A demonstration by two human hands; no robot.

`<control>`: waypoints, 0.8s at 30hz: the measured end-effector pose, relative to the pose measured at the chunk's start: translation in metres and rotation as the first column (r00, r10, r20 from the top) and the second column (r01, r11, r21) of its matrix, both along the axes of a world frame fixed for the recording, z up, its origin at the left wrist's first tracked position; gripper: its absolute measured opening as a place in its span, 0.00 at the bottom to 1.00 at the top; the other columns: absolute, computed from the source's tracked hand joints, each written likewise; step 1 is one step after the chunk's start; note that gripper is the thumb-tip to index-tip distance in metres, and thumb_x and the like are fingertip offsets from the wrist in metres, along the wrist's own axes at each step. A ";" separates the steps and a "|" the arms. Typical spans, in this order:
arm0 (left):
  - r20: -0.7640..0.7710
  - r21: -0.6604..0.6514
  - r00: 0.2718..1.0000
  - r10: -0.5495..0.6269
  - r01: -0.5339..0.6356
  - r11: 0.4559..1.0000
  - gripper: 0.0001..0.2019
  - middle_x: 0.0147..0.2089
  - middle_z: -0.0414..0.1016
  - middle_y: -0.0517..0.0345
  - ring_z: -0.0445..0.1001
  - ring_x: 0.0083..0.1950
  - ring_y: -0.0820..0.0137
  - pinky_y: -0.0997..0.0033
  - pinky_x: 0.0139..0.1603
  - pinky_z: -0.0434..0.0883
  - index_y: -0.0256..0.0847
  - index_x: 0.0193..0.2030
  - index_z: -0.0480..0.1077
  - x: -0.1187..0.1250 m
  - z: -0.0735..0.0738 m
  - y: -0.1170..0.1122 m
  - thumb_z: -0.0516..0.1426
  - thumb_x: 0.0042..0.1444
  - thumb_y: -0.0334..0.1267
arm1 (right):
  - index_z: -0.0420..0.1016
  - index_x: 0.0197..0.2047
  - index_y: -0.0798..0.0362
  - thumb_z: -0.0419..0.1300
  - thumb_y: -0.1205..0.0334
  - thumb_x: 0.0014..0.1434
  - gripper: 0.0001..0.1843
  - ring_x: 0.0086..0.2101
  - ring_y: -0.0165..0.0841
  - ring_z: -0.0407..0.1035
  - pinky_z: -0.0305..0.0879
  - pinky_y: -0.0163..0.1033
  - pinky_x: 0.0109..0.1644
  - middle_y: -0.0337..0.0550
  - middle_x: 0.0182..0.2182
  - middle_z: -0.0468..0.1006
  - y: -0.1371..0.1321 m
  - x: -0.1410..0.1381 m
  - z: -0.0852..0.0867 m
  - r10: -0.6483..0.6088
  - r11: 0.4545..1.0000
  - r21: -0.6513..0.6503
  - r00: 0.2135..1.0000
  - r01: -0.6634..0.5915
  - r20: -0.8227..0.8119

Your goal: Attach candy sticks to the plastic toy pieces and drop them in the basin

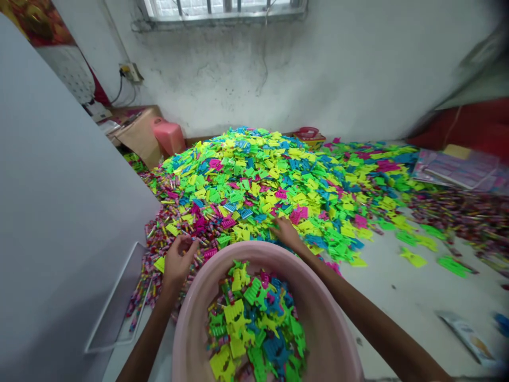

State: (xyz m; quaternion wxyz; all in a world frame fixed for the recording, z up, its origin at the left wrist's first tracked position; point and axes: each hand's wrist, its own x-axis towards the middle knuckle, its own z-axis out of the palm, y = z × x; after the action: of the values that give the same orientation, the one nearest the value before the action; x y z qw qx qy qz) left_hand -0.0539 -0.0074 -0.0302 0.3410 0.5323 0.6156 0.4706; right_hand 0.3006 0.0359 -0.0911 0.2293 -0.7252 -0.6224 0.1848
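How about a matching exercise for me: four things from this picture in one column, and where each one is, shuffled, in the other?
Things
1. Left hand
2. Right hand
3. Pink tub
4. Barred window

Places
A. At the near edge of the bright heap, just beyond the tub's rim
B. High on the wall
C. Over the small pink and red sticks, left of the tub
D. Between the two forearms, with plastic pieces inside

Right pairs: 1-C, 2-A, 3-D, 4-B
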 end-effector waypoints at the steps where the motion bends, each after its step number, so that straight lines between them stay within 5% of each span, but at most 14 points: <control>1: 0.041 0.015 0.999 -0.004 0.003 1.000 0.24 0.32 0.71 0.60 0.72 0.32 0.69 0.74 0.27 0.69 0.41 0.36 0.67 0.003 0.006 -0.003 0.64 0.46 0.60 | 0.73 0.57 0.54 0.62 0.57 0.68 0.17 0.51 0.42 0.73 0.72 0.54 0.55 0.49 0.56 0.75 -0.001 0.002 0.002 -0.010 1.000 0.015 0.999 0.011 -0.045; 5: 0.185 0.054 0.982 -0.028 0.018 0.998 0.21 0.31 0.70 0.62 0.70 0.31 0.71 0.76 0.25 0.70 0.41 0.38 0.67 0.013 0.028 -0.019 0.65 0.49 0.55 | 0.73 0.57 0.54 0.61 0.56 0.68 0.17 0.49 0.40 0.74 0.73 0.52 0.53 0.49 0.54 0.76 -0.006 0.012 0.015 -0.108 0.988 0.076 0.960 0.131 -0.257; 10: 0.314 0.067 0.944 -0.101 0.085 0.994 0.20 0.32 0.73 0.63 0.70 0.28 0.73 0.76 0.24 0.70 0.41 0.41 0.67 0.030 0.051 -0.036 0.65 0.52 0.52 | 0.72 0.56 0.56 0.59 0.53 0.69 0.18 0.42 0.36 0.76 0.76 0.46 0.44 0.47 0.48 0.78 -0.017 0.012 0.039 -0.205 0.966 0.018 0.804 0.259 -0.558; 14: 0.477 0.026 0.858 -0.191 0.203 0.979 0.22 0.34 0.77 0.59 0.75 0.34 0.69 0.77 0.24 0.70 0.40 0.49 0.70 0.044 0.066 -0.047 0.67 0.52 0.48 | 0.75 0.51 0.51 0.59 0.45 0.66 0.20 0.33 0.35 0.77 0.77 0.42 0.36 0.44 0.38 0.80 -0.042 -0.003 0.068 -0.153 0.982 -0.040 0.647 0.186 -0.747; 17: 0.522 -0.015 0.826 -0.214 0.259 0.966 0.18 0.35 0.77 0.57 0.75 0.36 0.69 0.76 0.28 0.72 0.38 0.45 0.74 0.053 0.074 -0.057 0.67 0.53 0.46 | 0.76 0.51 0.46 0.67 0.43 0.56 0.24 0.29 0.37 0.76 0.75 0.41 0.30 0.40 0.31 0.79 -0.072 -0.019 0.088 -0.115 0.992 -0.068 0.571 0.103 -0.813; 21: 0.430 -0.024 0.855 -0.290 0.332 0.943 0.14 0.29 0.74 0.61 0.71 0.29 0.73 0.76 0.29 0.71 0.38 0.42 0.78 0.061 0.082 -0.068 0.64 0.57 0.47 | 0.76 0.48 0.45 0.72 0.46 0.51 0.24 0.27 0.38 0.76 0.73 0.40 0.28 0.38 0.28 0.79 -0.108 -0.048 0.105 -0.077 0.997 -0.067 0.480 0.036 -0.874; 24: 0.300 0.034 0.888 -0.347 0.354 0.935 0.13 0.35 0.78 0.58 0.75 0.34 0.72 0.76 0.35 0.73 0.41 0.46 0.79 0.065 0.086 -0.076 0.63 0.59 0.46 | 0.76 0.47 0.48 0.73 0.46 0.52 0.24 0.25 0.35 0.75 0.71 0.38 0.27 0.38 0.28 0.79 -0.125 -0.072 0.114 -0.067 0.997 -0.077 0.398 -0.009 -0.915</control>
State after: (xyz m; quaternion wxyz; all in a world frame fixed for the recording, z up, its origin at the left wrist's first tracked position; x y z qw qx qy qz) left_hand 0.0107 -0.0831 0.0560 0.5159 0.5529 0.4552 0.4701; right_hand 0.2288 -0.0889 0.0231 0.5109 -0.5233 -0.3753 0.5694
